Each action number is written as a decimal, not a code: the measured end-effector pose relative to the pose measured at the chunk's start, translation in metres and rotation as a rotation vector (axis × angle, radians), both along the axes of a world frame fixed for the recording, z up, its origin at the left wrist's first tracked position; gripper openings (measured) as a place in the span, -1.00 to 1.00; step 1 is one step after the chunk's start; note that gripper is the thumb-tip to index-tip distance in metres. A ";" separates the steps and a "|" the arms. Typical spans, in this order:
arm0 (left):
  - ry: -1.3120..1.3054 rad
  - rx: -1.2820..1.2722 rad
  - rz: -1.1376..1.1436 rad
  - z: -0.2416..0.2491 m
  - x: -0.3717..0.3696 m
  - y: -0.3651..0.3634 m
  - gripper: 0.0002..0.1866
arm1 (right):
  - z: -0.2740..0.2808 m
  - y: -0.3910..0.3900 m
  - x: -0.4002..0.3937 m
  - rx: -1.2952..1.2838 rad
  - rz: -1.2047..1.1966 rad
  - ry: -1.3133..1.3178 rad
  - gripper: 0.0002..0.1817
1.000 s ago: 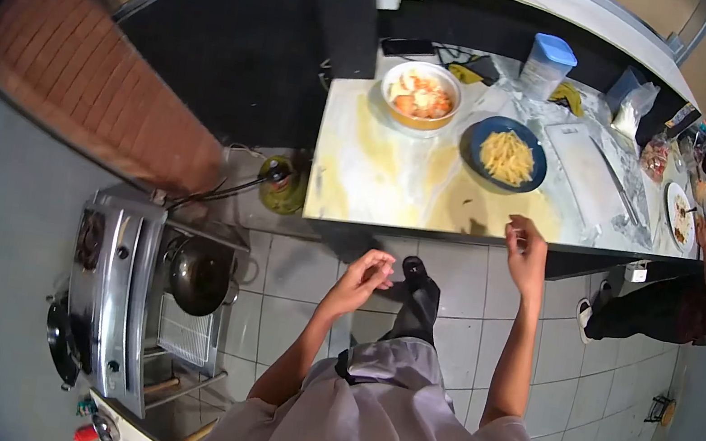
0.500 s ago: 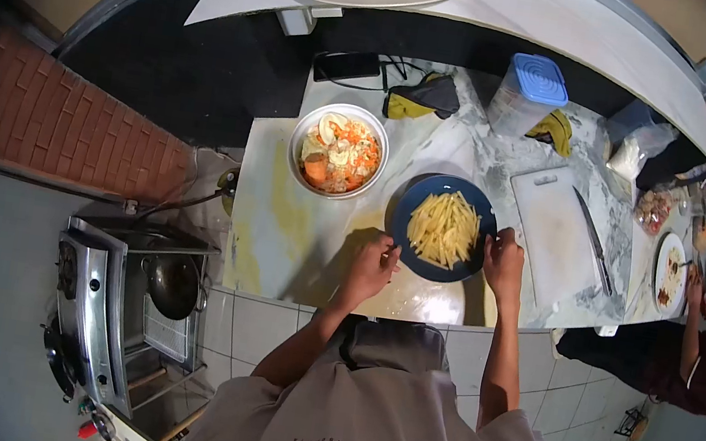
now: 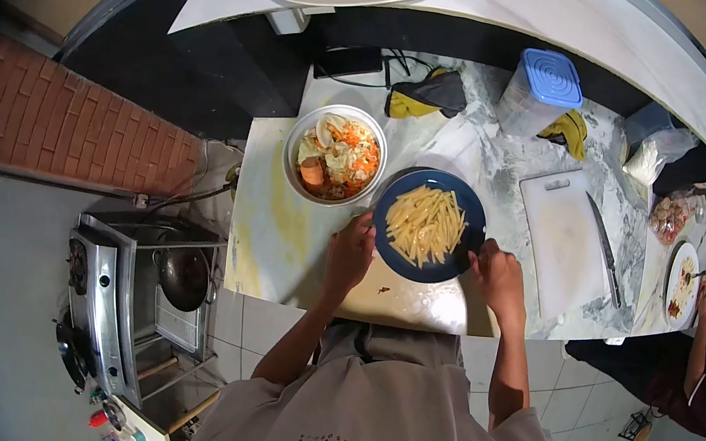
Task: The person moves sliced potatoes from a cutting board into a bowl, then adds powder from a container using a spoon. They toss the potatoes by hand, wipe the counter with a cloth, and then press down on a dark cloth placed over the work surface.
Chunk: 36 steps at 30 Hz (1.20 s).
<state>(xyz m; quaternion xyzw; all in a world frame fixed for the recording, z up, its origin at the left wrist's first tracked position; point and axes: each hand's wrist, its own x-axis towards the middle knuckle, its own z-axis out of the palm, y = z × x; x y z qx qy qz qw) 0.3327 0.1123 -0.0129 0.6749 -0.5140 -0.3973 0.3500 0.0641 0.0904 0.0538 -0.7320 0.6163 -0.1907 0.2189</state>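
A dark blue plate (image 3: 421,273) heaped with pale yellow cut sticks (image 3: 425,224), which look like potato, is between my two hands over the front of the counter. At its left rim is my left hand (image 3: 351,252), fingers bent against the edge. My right hand (image 3: 497,280) is closed at the lower right rim, thumb and fingers pinching it. I cannot make out whether the plate is slightly raised. Just up and left stands a metal bowl (image 3: 290,152) of shredded orange and pale vegetables (image 3: 349,152), with a larger orange chunk inside.
To the right lie a white cutting board (image 3: 555,242) and a knife (image 3: 606,249). Behind are a blue-lidded container (image 3: 550,76) and a yellow-grey cloth (image 3: 426,95). A co-worker (image 3: 698,386) stands far right by a white plate (image 3: 682,283). A stove (image 3: 97,283) is at left.
The blue plate has shifted a little left, closer to the metal bowl. My left hand has moved up along its left rim, and my right hand has slid to the lower right rim.
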 end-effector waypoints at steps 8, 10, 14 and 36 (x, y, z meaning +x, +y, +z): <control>-0.320 -0.273 0.013 0.036 -0.015 0.012 -0.64 | 0.018 -0.032 0.030 0.123 0.286 -0.070 -0.54; -0.385 -0.385 -0.014 0.037 -0.012 0.013 -0.64 | 0.015 -0.038 0.038 -0.001 0.426 0.109 -0.40; -0.232 -0.258 -0.048 0.050 -0.016 0.017 -0.63 | 0.001 -0.045 0.054 0.131 0.458 0.233 -0.26; -0.100 -0.382 -0.196 0.047 -0.022 -0.001 -0.62 | -0.017 -0.057 0.068 -0.005 0.584 0.186 -0.35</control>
